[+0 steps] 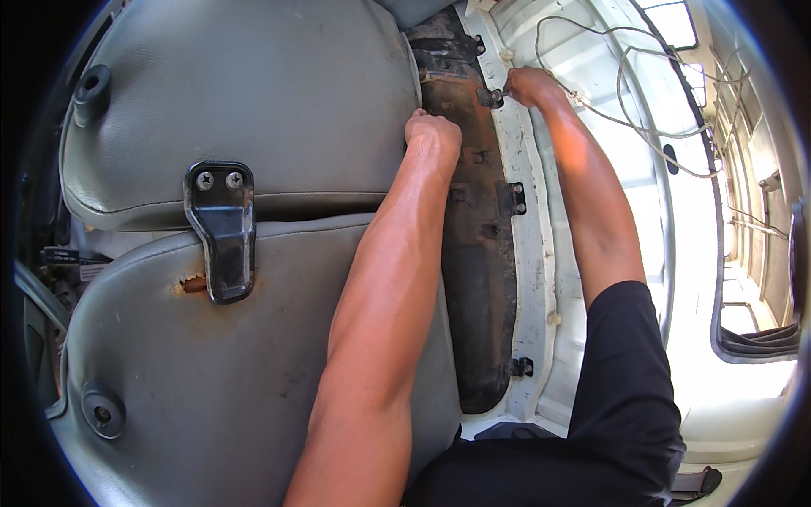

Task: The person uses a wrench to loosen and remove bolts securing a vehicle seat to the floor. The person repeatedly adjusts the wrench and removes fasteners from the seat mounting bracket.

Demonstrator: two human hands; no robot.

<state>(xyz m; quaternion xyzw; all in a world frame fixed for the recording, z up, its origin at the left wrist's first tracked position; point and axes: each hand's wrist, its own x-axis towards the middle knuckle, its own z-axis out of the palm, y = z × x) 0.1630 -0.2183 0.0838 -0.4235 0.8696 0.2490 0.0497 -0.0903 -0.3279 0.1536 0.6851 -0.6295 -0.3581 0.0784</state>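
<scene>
My left hand (433,133) is closed at the edge of the upper grey vehicle seat (253,84), over the rusty dark metal panel (477,279). Its curled fingers touch the seat's side; whether they grip the edge or something smaller is hidden. Farther right, my right hand (532,87) is closed too, fingertips together beside a small black bracket (491,99) on the white metal ledge (525,253). What those fingers hold, if anything, cannot be made out. A thin grey cable (604,117) runs past the back of this hand.
A second grey seat (279,355), torn and rust-stained, lies nearer. A black bolted bracket (228,253) spans the gap between the seats. More black brackets (512,199) line the ledge. The white body wall (625,321) and a window opening (743,313) are at the right.
</scene>
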